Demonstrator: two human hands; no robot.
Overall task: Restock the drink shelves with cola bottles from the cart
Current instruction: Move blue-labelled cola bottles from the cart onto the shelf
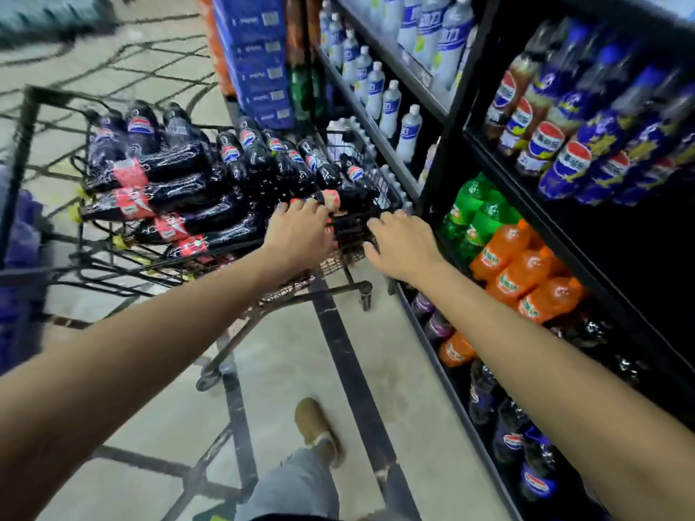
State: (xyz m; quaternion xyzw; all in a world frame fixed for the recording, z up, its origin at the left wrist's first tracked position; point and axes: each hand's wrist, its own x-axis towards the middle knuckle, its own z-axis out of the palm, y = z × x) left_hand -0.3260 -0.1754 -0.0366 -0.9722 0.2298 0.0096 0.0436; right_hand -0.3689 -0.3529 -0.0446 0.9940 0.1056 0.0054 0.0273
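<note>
Both my hands at the near end of the wire cart, beside the drink shelves.

My left hand [301,229] curls over the cart [361,144] rim by a red-labelled cola bottle [331,199]; whether it grips the bottle, I cannot tell. My right hand [404,244] lies spread, holding nothing. Pepsi-logo cola bottles [240,152] fill the basket. The shelves [443,159] hold blurred Pepsi, green and orange soda bottles [507,257].

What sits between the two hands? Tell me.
In the head view, the cart's dark wire edge and a cola bottle's end lie between the left hand and right hand.
</note>
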